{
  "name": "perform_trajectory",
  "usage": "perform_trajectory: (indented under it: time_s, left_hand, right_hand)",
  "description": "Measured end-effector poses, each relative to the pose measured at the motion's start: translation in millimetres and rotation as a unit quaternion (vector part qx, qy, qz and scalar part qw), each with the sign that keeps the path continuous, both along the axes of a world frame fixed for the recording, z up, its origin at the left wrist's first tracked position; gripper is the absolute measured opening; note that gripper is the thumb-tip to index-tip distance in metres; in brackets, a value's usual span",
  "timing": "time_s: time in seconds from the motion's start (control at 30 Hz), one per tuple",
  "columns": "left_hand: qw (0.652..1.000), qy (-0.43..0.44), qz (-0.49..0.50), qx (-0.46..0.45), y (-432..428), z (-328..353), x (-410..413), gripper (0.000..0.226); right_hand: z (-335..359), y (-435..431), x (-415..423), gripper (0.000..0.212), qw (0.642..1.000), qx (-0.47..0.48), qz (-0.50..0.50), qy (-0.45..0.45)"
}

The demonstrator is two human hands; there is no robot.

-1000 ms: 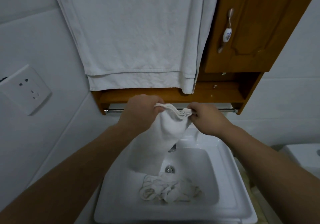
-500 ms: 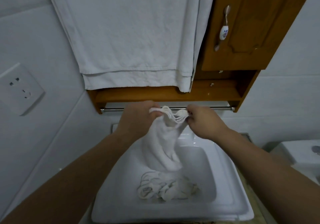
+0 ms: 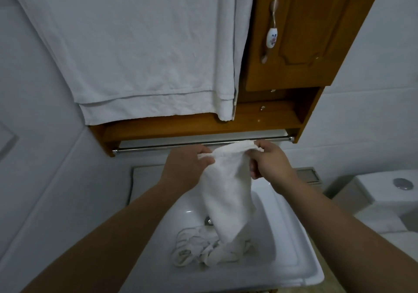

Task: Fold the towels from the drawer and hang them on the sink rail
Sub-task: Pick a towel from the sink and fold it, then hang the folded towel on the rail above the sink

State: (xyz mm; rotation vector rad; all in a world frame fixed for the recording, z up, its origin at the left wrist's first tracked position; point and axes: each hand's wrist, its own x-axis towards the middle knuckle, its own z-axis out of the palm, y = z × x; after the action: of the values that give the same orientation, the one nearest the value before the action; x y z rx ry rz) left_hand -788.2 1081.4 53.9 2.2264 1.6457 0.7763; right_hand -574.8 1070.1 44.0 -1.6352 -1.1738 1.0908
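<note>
A small white towel [image 3: 228,186] hangs folded lengthwise between my hands, just below the metal rail [image 3: 158,146]. My left hand [image 3: 185,168] pinches its top left corner. Its top right edge is gripped by my right hand [image 3: 269,161], close to the rail. The towel's lower end reaches down into the white sink [image 3: 291,243], where a pile of crumpled white towels [image 3: 199,247] lies in the basin.
A large white towel [image 3: 135,48] hangs down the wall above the wooden shelf [image 3: 203,125]. A wooden cabinet door [image 3: 312,28] with a ceramic handle is at upper right. A toilet tank [image 3: 384,191] stands to the right. A wall socket sits at the far left edge.
Both hands have spread a little apart and moved right along the rail, stretching the towel's top edge. The towel hangs straighter. The view has tilted down and shifted.
</note>
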Motion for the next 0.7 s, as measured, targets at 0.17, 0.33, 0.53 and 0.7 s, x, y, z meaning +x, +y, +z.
perform_trajectory:
  time_s: [0.17, 0.33, 0.53, 0.7]
  left_hand:
    - [0.999, -0.012, -0.021, -0.022, 16, -28, 41, 0.016]
    - [0.998, -0.061, 0.0, -0.026, 48, -49, 79, 0.015]
    - [0.999, -0.031, 0.002, 0.031, 82, -79, 122, 0.024]
    - [0.999, 0.001, -0.018, 0.051, 108, -100, 147, 0.028]
  right_hand:
    - [-23, 1, 15, 0.016, 0.975, 0.011, -0.116, 0.187]
    - [-61, 16, 34, 0.015, 0.966, 0.074, -0.192, 0.16]
    - [-99, 51, 65, 0.015, 0.965, 0.123, -0.211, 0.092]
    - [-126, 77, 93, 0.016, 0.972, 0.14, -0.189, 0.015]
